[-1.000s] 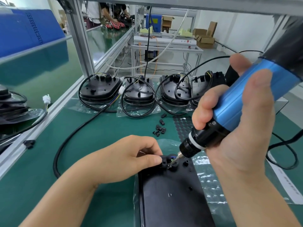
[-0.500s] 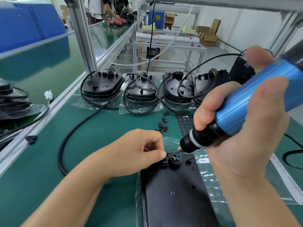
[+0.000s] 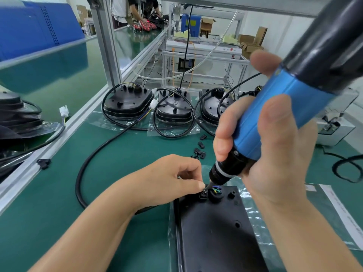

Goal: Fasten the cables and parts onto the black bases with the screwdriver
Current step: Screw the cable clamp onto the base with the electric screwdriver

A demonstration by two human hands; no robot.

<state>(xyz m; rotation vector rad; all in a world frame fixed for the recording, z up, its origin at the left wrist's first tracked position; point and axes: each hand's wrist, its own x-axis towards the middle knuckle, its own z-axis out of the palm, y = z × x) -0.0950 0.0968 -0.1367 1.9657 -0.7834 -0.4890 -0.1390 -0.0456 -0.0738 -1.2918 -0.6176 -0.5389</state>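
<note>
1. Black plastic bases with coiled cables [image 3: 128, 104], three at least, are sitting in a row at twelve o'clock on the green bench mat [image 3: 59, 193]; they look already fitted, though I cannot confirm their screws.
2. Loose small black clips [image 3: 199, 152] are lying between that row and the work, suggesting more fastenings are waiting.
3. The left hand [image 3: 167, 181] is pinching a small black cable clamp [image 3: 203, 194] at the far edge of the flat black base [image 3: 216, 232], which is lying at six o'clock.
4. The right hand [image 3: 271, 154] is gripping the blue-barrelled electric screwdriver [image 3: 275, 114], its bit meeting the clamp beside the coloured wires [image 3: 217, 189].
5. Judging by this, one clamp is being driven now; the base's other holes are showing unfilled.
</note>
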